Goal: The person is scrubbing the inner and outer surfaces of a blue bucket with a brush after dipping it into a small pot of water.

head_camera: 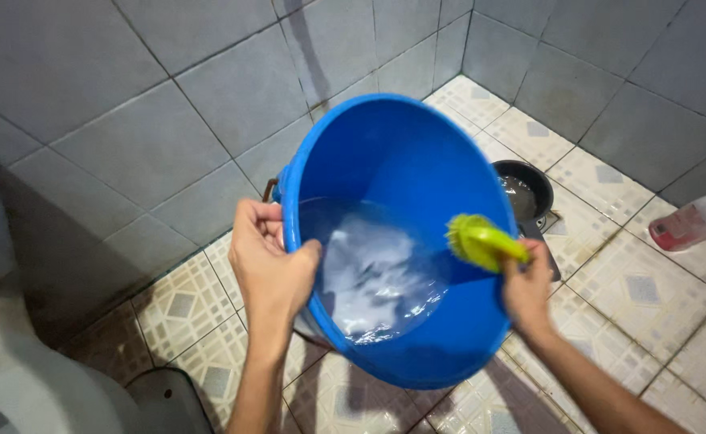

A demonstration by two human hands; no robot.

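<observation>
A blue bucket (401, 241), tilted over the patterned tile floor (610, 209), holds foamy water. The person's left hand (271, 269) clamps its rim, thumb inside. The right hand (527, 289) is closed around a green brush (481, 241) just inside the opposite rim. A dark pan (523, 193) sits behind.

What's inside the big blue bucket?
Inside the blue bucket there is foamy water pooled at the low side. The green brush in the right hand reaches in. The foam hides the bucket's bottom.
</observation>
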